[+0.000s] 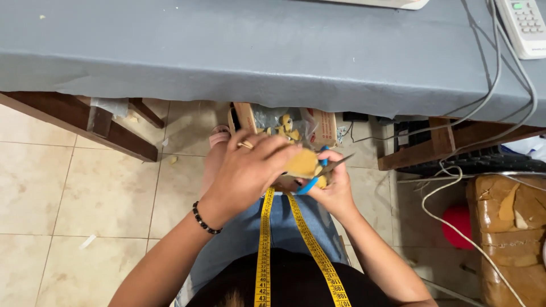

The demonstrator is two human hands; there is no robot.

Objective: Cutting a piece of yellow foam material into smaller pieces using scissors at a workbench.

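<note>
A small tan piece of material (301, 163) is held above the lap, just below the edge of the grey-covered counter (273, 57). It is judged to be light, soft and easily bent, probably foam or felt; the exact stuff cannot be told. Because it would flex under a blade, it is best gripped close to the cutting line, with the fingers kept out of the blade path.

The left hand (250, 170) is closed over the piece from above, pinching it at its near edge, with a ring on one finger and a dark bead bracelet (203, 219) at the wrist. The right hand (335, 187) is clamped on a pair of scissors (324, 167) with blue handles, whose blades are seen pointing up and to the right beside the piece.

The piece is seen as a rounded, mustard-tan shape with a matte face and no visible print. A yellow tape measure (264, 244) is draped around the neck and hangs towards the hands. A clear bag of similar yellow bits (284, 125) lies on the floor beyond the hands, beside a pink slipper (219, 135).
</note>
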